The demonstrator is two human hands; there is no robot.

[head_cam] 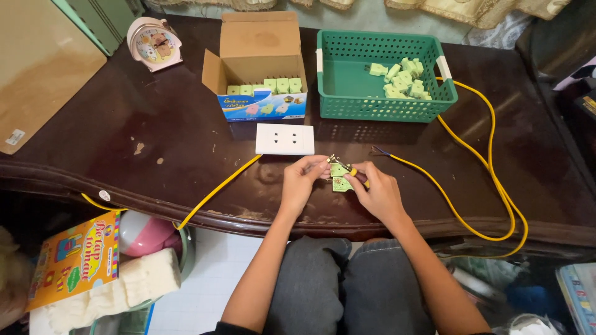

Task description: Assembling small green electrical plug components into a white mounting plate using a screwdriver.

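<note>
My left hand (302, 180) pinches a small light-green socket part (339, 175) by its left side, just above the dark wooden table (186, 124). My right hand (377, 191) holds a small screwdriver (356, 176) with a yellow and dark handle, its tip on the part's metal terminal. The two hands meet over the table's front edge, just below a white wall-socket faceplate (285, 139). The bare end of a yellow wire (472, 167) lies close to the right of the part.
A green plastic basket (335, 80) with several green socket parts stands at the back right. An open cardboard box (256, 68) of the same parts sits beside it. A pink alarm clock (154, 42) is at the back left. A second yellow wire (214, 192) runs off the front edge.
</note>
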